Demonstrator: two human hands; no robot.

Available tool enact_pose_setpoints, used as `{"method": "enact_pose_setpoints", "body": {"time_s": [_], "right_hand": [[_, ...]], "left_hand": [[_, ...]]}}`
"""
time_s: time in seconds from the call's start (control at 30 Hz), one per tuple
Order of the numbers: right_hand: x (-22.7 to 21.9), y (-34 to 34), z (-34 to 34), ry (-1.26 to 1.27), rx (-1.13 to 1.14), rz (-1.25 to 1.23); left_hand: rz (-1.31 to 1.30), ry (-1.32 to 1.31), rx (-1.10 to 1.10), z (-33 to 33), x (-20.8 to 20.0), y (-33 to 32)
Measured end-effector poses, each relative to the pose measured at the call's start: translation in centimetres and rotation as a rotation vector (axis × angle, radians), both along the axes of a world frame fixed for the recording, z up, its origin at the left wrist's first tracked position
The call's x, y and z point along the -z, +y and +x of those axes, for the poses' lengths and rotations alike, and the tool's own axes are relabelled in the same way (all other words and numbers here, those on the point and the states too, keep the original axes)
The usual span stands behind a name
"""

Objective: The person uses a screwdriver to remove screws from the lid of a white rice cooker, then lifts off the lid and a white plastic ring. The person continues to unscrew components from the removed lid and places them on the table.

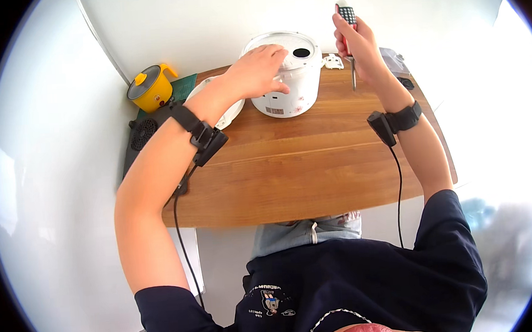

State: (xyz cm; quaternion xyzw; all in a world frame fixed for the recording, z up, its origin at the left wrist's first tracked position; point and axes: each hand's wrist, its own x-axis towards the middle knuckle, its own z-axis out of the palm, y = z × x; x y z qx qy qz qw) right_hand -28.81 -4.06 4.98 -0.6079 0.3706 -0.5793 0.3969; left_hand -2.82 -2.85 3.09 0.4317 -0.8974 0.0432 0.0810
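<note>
A white rice cooker body [298, 94] with a flower print stands at the far middle of the table. Its upper face is a pale, flat plate with a round black hole. My left hand [261, 69] lies over its near left rim, fingers stretched over the plate and thumb apart along the side wall. Up to the right of the cooker, my right hand [359, 41] is closed around a screwdriver [346, 15] with a red and black checked handle. The metal shaft points down, clear of the cooker. A white round part [233, 114] lies partly hidden behind my left forearm.
A yellow pot [155, 98] with a lid stands at the far left near a green mat [183, 86] and a black fan grille [145, 134]. A small white part [333, 62], a clear plastic bag [395, 61] and a black object [406, 83] lie at the far right. Cables hang from both wrist straps.
</note>
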Motion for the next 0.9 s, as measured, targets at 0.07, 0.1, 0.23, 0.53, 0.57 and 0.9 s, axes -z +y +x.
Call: {"method": "enact_pose_setpoints", "body": {"time_s": [0.07,0.1,0.23,0.53,0.57,0.9], "right_hand": [[-1.0,0.9,0.8,-0.036,-0.018,0.014],[-1.3,1.3,1.2,-0.051,-0.024,0.013],[-1.9,3.5,1.6,-0.035,0.007,0.028],[-3.3,3.1,0.8,-0.145,0.053,0.043],[-3.3,2.6,0.8,-0.181,0.061,0.029],[-2.2,-1.7,0.3,-0.451,0.169,0.073]], "left_hand": [[-0.053,0.002,-0.02,0.7,0.4,-0.1],[-0.071,0.019,-0.035,1.2,0.7,-0.2],[-0.05,0.061,-0.061,1.5,1.9,-0.4],[-0.048,0.046,-0.094,0.4,2.9,-0.2],[-0.038,0.045,-0.092,0.2,2.5,-0.5],[-0.064,0.048,-0.089,-2.3,3.2,-2.2]]}}
